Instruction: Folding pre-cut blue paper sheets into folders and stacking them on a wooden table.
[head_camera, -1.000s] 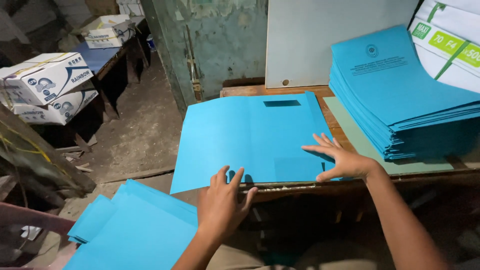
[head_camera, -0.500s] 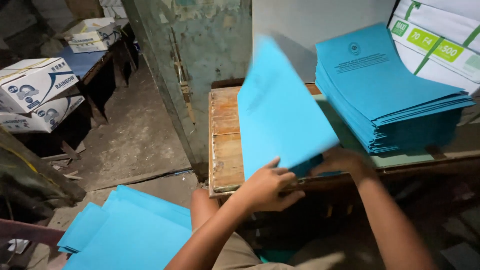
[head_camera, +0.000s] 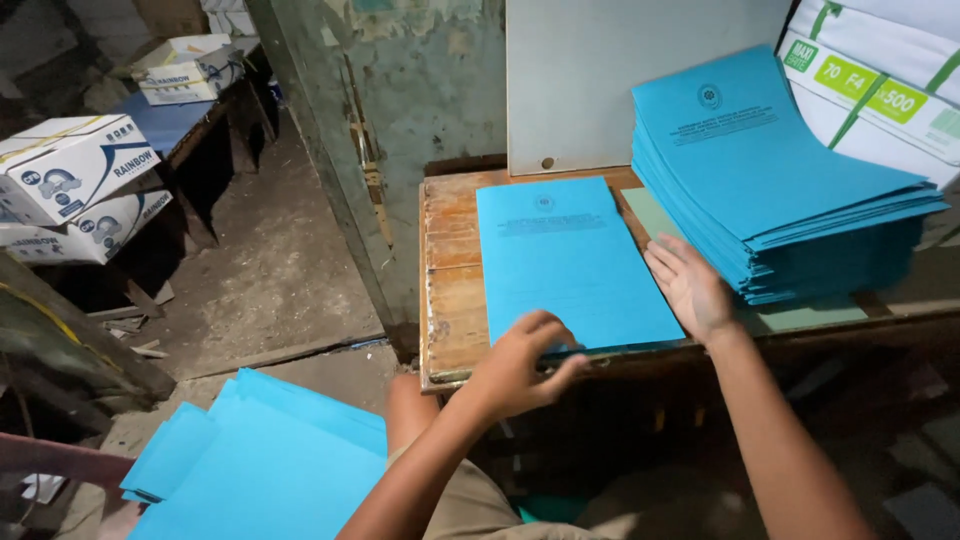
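Observation:
A folded blue folder (head_camera: 570, 260) lies flat on the worn wooden table (head_camera: 450, 290), printed face up. My left hand (head_camera: 525, 360) rests on its near left corner at the table's front edge, fingers curled over the edge. Flat and with fingers spread, my right hand (head_camera: 690, 285) presses on the folder's right edge. Just right of that hand rises a tall stack of the same blue folders (head_camera: 780, 180).
More blue folders (head_camera: 260, 470) lie in a loose pile low at the left, by my knee. Wrapped white paper reams (head_camera: 880, 80) stand behind the stack. Cardboard boxes (head_camera: 70, 180) sit on a bench at the far left. A grey board (head_camera: 620, 80) leans at the table's back.
The open blue sheet was folded over from left to right and now lies shut and flat. My left hand came down to its near corner; my right hand shifted to its right edge.

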